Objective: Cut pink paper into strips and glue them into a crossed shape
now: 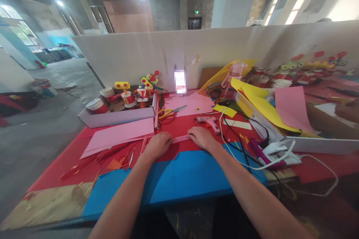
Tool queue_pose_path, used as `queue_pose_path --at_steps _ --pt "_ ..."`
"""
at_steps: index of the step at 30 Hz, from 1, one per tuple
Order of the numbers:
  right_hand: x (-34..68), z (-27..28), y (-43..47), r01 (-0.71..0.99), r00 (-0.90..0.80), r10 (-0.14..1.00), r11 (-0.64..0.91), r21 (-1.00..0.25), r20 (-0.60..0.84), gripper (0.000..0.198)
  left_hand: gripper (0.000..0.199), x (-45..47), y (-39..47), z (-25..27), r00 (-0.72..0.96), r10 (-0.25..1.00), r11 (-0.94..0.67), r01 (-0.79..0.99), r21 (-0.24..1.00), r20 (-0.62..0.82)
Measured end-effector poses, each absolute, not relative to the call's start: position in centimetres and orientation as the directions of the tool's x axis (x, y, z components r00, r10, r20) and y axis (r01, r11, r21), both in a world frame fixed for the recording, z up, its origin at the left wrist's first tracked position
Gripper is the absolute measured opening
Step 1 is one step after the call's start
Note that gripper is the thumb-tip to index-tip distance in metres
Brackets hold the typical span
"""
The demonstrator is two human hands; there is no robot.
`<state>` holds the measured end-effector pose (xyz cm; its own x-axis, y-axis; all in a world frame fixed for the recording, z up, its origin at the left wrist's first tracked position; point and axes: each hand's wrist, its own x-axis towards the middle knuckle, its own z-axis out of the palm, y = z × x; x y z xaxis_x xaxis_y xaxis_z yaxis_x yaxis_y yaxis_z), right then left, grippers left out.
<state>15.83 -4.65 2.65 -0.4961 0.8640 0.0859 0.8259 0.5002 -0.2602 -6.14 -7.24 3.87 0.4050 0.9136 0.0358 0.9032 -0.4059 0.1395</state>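
Note:
A narrow pink paper strip (181, 139) stretches between my two hands, low over the red and blue table covering. My left hand (159, 145) is closed on its left end, fingertips pinching the paper. At the other end my right hand (201, 137) grips the strip, with some of its fingers hidden behind the hand. Just beyond my right hand lies a pink hot glue gun (209, 122). Scissors (172, 112) with yellow and orange-red handles rest behind the strip. Left of my left hand are large pink paper sheets (119, 134).
A white box (120, 118) at the left holds paper cups and yellow-headed cup figures (128, 99). Cables run past a purple-and-white power strip (269, 155) at the right. Behind it stands a box of coloured paper (293, 108). A pale partition (140, 52) closes off the back.

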Motion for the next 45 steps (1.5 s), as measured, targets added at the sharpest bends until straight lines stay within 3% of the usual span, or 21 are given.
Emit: queue_pose_path --at_steps 4,9,17,45 --pt "15.0 3.4 -4.4 0.870 -0.443 0.896 0.438 -0.228 0.031 0.015 0.026 -5.6 -7.3 4.0 0.294 0.956 -0.293 0.956 0.033 -0.016" --pt "14.5 3.2 -4.6 0.890 -0.414 0.910 0.408 -0.203 0.014 0.013 0.025 -5.3 -7.3 3.6 0.308 0.951 -0.308 0.949 -0.064 -0.004" --pt "13.9 2.9 -4.5 0.893 -0.439 0.898 0.441 -0.092 0.040 0.015 0.024 -5.2 -7.4 3.4 0.344 0.939 -0.344 0.934 -0.096 -0.016" --pt "13.6 2.8 -4.0 0.901 -0.431 0.902 0.430 -0.058 -0.011 0.021 0.026 -4.8 -6.9 3.6 0.327 0.943 -0.333 0.936 -0.117 -0.069"
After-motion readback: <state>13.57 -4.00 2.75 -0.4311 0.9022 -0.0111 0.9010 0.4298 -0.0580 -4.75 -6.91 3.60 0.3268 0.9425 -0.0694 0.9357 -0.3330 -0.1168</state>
